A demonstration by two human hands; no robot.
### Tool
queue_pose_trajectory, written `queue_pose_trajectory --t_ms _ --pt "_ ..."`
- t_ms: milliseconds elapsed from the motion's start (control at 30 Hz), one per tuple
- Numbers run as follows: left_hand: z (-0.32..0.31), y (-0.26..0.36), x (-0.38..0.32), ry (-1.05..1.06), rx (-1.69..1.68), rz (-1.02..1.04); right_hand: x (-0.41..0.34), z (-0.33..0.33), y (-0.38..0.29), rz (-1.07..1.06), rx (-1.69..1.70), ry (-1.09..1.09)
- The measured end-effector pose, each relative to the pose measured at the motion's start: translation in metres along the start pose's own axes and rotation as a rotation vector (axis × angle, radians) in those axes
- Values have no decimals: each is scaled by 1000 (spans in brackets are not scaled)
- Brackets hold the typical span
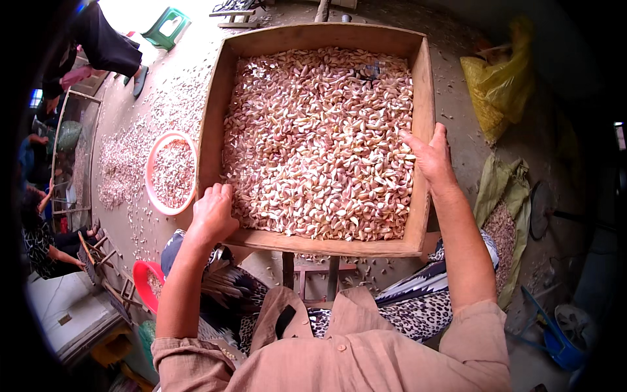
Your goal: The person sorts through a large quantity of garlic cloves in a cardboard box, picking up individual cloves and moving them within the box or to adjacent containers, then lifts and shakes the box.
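Observation:
A square wooden-framed sieve (323, 247) lies before me, with mesh showing near its far corners. Many unpeeled garlic cloves (318, 147) with pinkish skins cover its bottom. My left hand (214, 213) is closed over the left wall close to the near corner, its fingers curled. My right hand (431, 154) grips the right wall around its middle, thumb over the inner side. Just left of the frame stands a pink-white round basin (148, 171) holding more cloves. Dark bars show beneath the sieve's near edge.
Cloves (120, 171) litter the floor at left. A red basin (142, 286) stands near my left arm, a green stool (164, 29) at the far left. Yellow (497, 93) and olive (519, 186) sacks lie at right. Other people, one in a patterned top (39, 250), are at the left.

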State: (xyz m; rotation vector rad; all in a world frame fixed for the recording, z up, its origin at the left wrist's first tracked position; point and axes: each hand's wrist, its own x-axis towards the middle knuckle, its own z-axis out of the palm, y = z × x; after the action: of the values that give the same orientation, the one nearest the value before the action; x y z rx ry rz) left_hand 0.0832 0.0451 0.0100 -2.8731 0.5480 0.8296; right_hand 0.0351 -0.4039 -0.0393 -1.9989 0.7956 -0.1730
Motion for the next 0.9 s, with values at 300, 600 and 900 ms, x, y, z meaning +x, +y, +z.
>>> queue_pose_trajectory --t_ms 300,600,900 --pt "57 16 18 14 -150 -40 -1 -1 -6 4 -55 8" --pt "41 95 39 114 -528 -53 0 4 -1 6 -105 75" --pt "-11 209 51 301 -1036 249 2 2 4 -23 -17 47"
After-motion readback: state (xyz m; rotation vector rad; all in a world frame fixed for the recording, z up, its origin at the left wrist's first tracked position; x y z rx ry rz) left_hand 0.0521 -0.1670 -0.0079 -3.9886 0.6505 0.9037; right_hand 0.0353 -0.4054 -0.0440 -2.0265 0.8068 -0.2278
